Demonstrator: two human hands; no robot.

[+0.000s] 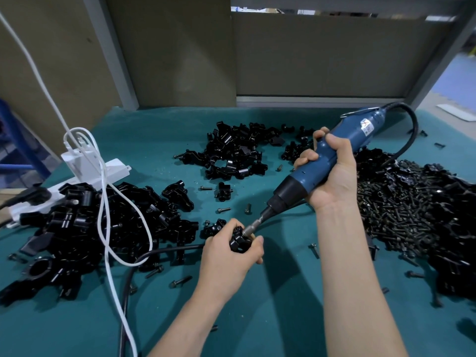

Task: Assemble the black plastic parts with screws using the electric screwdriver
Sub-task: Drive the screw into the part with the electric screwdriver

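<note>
My right hand [332, 173] grips the blue electric screwdriver [322, 161] round its body, tilted down to the left. Its silver bit [253, 228] meets a small black plastic part [239, 242] that my left hand [229, 256] holds between fingers and thumb just above the green mat. The screw under the bit is hidden. A pile of dark screws [396, 210] lies to the right of my right forearm. Heaps of black plastic parts lie at the left [85, 228] and at the back centre [237, 150].
A white power strip [85, 176] with a looping white cable [105, 210] sits at the left. The screwdriver's black cord [144, 258] runs across the mat [270, 318] below my left hand. Loose screws [180, 281] are scattered about. Grey panels close off the back.
</note>
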